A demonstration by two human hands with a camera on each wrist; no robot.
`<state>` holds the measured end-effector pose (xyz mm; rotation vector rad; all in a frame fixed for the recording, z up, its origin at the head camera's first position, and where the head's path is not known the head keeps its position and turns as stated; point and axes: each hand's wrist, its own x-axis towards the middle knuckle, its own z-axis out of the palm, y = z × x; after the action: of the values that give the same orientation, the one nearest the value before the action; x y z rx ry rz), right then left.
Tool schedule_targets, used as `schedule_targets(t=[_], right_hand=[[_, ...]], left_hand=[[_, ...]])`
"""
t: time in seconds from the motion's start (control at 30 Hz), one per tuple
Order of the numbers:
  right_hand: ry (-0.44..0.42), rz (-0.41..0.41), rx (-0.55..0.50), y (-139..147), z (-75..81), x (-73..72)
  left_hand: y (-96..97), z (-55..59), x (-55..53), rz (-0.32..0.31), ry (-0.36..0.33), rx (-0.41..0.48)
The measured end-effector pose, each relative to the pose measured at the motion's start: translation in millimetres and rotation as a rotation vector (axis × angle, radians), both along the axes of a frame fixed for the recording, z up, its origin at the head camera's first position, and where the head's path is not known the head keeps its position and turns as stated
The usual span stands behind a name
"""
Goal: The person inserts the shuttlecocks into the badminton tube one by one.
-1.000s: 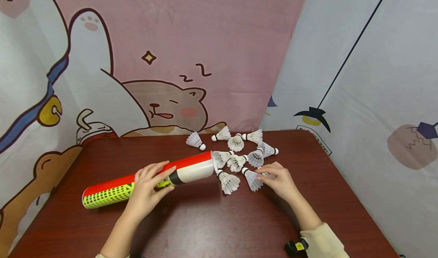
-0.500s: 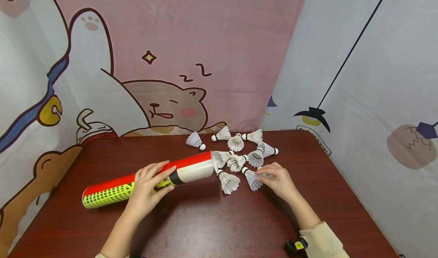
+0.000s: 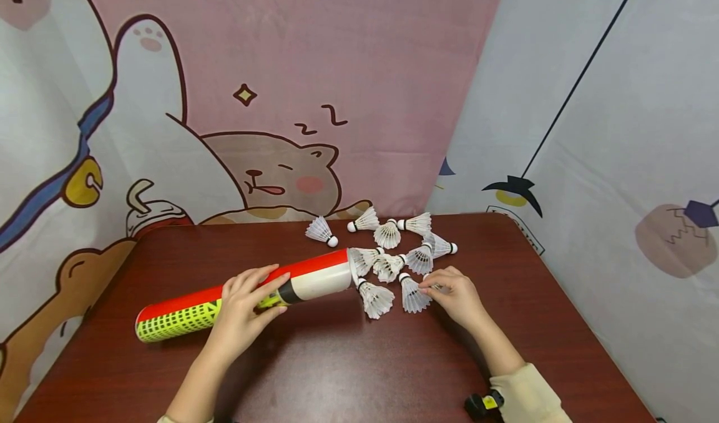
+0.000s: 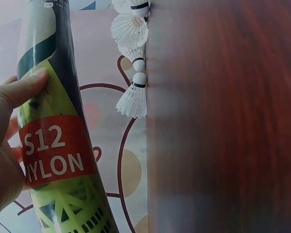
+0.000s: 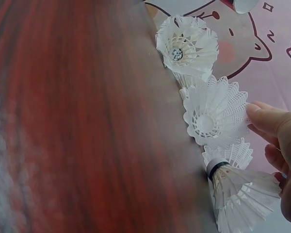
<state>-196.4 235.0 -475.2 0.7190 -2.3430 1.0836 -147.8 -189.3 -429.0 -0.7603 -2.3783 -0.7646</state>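
My left hand (image 3: 241,304) grips a shuttlecock tube (image 3: 322,277), red, white and yellow-green, from above. The tube lies slanted, its right end close to the shuttlecocks; in the left wrist view its label (image 4: 58,150) reads "S12 NYLON". With thumb and finger, my right hand (image 3: 457,295) pinches the skirt rim of a white shuttlecock (image 3: 414,297) lying on the table. Another shuttlecock (image 5: 242,189) sits close by the right fingers, mostly hidden behind them in the head view. Left of the pinched one is a third shuttlecock (image 3: 375,299), beside the tube's end.
Several more shuttlecocks lie behind, among them a worn one (image 3: 389,266) and one apart at the left (image 3: 322,231). The brown table (image 3: 337,367) ends at a cartoon-printed curtain (image 3: 382,98). A black device (image 3: 483,404) is at the right sleeve.
The shuttlecock at my right fingertips has turned slightly, its cork shifting a little right and its skirt a little left. The left hand and the tube stay put.
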Motion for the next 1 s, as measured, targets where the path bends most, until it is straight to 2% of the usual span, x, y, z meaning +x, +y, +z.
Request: schedule_targets(t=[0.23,0.6,1.0], right_hand=[[-0.005,-0.06,0.023,-0.1,0.8,1.4],[-0.004,-0.035,0.074,0.9,0.1,0.0],[0.071,-0.067,0.153,-1.5,0.6,1.7]], left_hand=[[0.9,-0.5,0.4,0.003,-0.002,-0.005],[1.2,-0.9,0.0,0.015,-0.01,-0.009],[1.2,-1.5,-0.7,0.012,-0.016,-0.012]])
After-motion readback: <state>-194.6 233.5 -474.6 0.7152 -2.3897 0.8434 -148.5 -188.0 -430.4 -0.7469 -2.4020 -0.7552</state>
